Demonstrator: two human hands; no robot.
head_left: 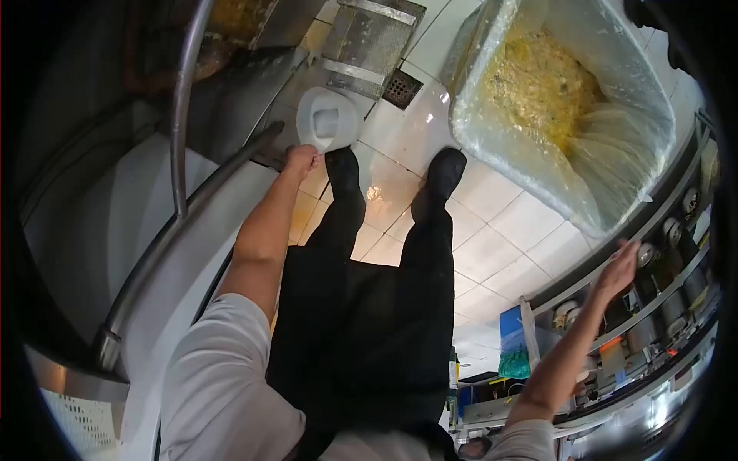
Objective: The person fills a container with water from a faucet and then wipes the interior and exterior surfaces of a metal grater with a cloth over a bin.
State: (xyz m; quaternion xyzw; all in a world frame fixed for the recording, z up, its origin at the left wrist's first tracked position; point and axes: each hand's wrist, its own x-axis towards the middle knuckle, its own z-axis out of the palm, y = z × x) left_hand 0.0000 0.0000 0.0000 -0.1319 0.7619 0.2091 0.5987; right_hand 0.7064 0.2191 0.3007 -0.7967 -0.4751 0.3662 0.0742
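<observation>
Bucket [346, 115]: white, at the left shoe's [343, 170] toe, its opening facing up; whether it rests on the floor [492, 253] or hangs above it, I cannot tell.
Bucket's far edge: close to a metal box [367, 46], with the drain [403, 90] off to the right.
Bucket's left side: near the metal pipe [154, 257] that curves along the person's left.
Floor room: tile shows between the two shoes, and from the right shoe [446, 173] across to the lined bin [507, 173] and the shelves [653, 307].
Left hand [304, 159]: arm stretched forward and down, fingers curled tight on the bucket's near edge.
Right hand [619, 270]: arm held out wide by the shelves, fingers loosely extended and bare.
</observation>
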